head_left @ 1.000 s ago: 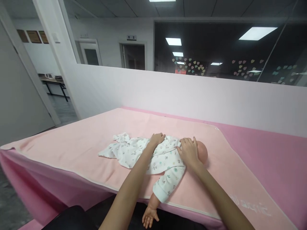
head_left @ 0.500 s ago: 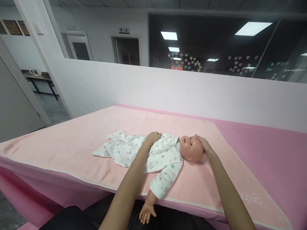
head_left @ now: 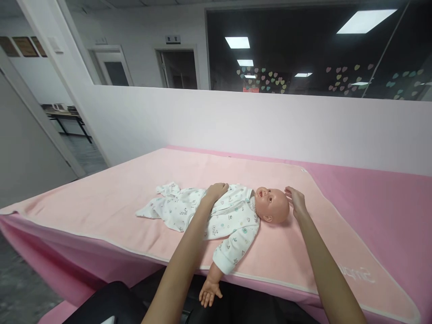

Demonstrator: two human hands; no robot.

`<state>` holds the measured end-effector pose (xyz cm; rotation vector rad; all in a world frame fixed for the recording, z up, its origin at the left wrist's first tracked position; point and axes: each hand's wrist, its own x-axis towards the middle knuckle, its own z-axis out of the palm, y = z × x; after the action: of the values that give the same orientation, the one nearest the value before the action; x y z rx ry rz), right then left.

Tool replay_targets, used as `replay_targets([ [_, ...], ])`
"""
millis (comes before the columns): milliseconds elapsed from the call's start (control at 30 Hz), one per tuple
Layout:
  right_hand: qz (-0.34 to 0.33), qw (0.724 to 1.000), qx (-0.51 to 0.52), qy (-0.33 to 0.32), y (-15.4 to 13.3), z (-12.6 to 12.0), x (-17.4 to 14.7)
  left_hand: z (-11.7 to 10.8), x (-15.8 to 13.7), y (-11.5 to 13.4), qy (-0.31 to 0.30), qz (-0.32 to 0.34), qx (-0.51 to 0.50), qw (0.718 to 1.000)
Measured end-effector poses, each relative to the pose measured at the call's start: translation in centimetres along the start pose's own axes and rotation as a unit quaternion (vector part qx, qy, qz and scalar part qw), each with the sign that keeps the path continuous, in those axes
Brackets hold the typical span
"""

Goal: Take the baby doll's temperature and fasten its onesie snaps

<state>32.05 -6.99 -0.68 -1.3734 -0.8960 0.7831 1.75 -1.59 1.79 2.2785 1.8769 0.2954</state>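
A baby doll in a white printed sleepsuit lies on its back, its bald head to the right and its legs to the left. Flat on the doll's belly rests my left hand, fingers stretched out over the cloth. My right hand is beside the top of the doll's head, open with the fingers slightly bent; a slim gap seems to part them. One doll arm reaches toward me, and its bare hand hangs over the front edge. The doll's other arm is hidden.
A peach blanket lies under the doll over a pink cover. Behind it stands a white half wall with dark glass above. A grey door is at the left, with a table beyond the doorway.
My right hand has lifted off the doll's head and moved slightly right. My left hand stays on the belly. The camera view has shifted a little.
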Motion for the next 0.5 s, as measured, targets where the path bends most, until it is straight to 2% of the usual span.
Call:
replay_targets([
  [67, -0.007, 1.0, 0.026, -0.005, -0.7, 0.4, -0.4, -0.1, -0.1, 0.1, -0.001, 0.002, 0.004, 1.0],
  [167, -0.023, 0.991, 0.049, -0.126, -1.8, 1.0, -1.6, -0.2, -0.1, 0.2, -0.002, 0.003, 0.007, 1.0],
  [233, -0.01, 0.979, 0.045, -0.201, -2.2, 1.2, -2.2, -0.3, -0.2, 0.2, -0.002, 0.004, 0.007, 1.0],
  [433, 0.098, 0.959, 0.054, -0.261, -1.6, 0.7, -2.7, -0.3, -0.3, 0.2, 0.0, 0.0, 0.004, 1.0],
  [500, 0.089, 0.955, 0.036, -0.279, -1.0, 0.4, -2.7, -0.2, -0.3, 0.2, 0.001, -0.002, 0.005, 1.0],
])
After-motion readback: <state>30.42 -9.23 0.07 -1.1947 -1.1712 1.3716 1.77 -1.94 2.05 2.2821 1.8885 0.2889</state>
